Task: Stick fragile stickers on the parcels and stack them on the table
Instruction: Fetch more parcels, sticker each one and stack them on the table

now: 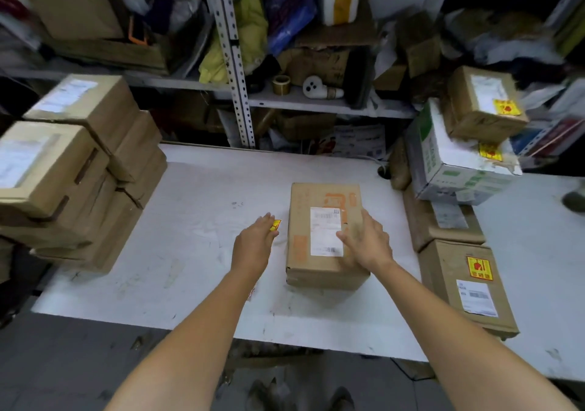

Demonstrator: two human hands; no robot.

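A brown cardboard parcel (316, 273) lies flat near the middle of the white table (196, 195), a little right of centre, with a white shipping label (326, 230) stuck on its top face. The right hand (367, 241) rests on the right half of that top, fingers straight and spread, palm down, gripping nothing; its fingertips touch the right edge of the label. The left hand (254, 243) hovers just left of the parcel, above the table, and pinches a small yellow and red fragile sticker (276, 224) at its fingertips; the sticker sticks out past the fingers towards the far side and is close to the parcel's left edge but apart from it. On the left end of the table stands a pile of plain brown boxes (79, 173) in 2 columns, the top ones bearing white labels. On the right lie parcels that already carry yellow stickers: a near brown box (449, 287) with a sticker (479, 268) above its label, a white printed box (449, 170) farther back with a sticker (490, 151) on its top, and a small brown box (468, 125) sitting tilted on top of the white one with a sticker (506, 107) beside its label. Another brown box (424, 224) sits beneath the white one. Behind the table a metal shelf (316, 103) holds a roll of tape (281, 84) and cluttered bags and cartons.
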